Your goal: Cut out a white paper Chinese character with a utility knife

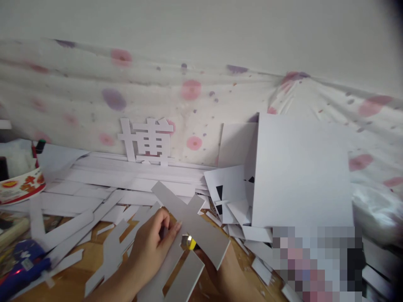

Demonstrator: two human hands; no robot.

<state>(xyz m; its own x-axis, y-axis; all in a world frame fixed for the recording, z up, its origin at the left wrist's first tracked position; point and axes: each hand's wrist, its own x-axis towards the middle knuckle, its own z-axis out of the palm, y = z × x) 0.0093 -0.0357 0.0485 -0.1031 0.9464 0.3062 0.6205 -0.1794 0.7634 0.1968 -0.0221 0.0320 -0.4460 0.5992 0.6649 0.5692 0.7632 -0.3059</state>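
Note:
My left hand (151, 239) pinches a white cut-out board character (192, 222), with the thumb on top and the fingers curled beneath. The piece is held tilted above the table, and its arms cross like strokes of a written character. Below its right part is my right hand (231, 272), mostly hidden by the board. In a gap of the cut-out shows a yellow utility knife (190, 242) with a metal tip, close to my left thumb. My right hand appears closed around this knife, though its fingers are largely covered. Another cut-out piece (115, 245) lies left of my left hand.
A finished-looking white character (147, 140) leans on the flowered sheet (192, 90). White board strips (103, 174) cover the wooden table (94, 251). A blue glue gun (25, 264) and a paper tub (23, 186) are at left. A large white panel (302, 167) stands at right.

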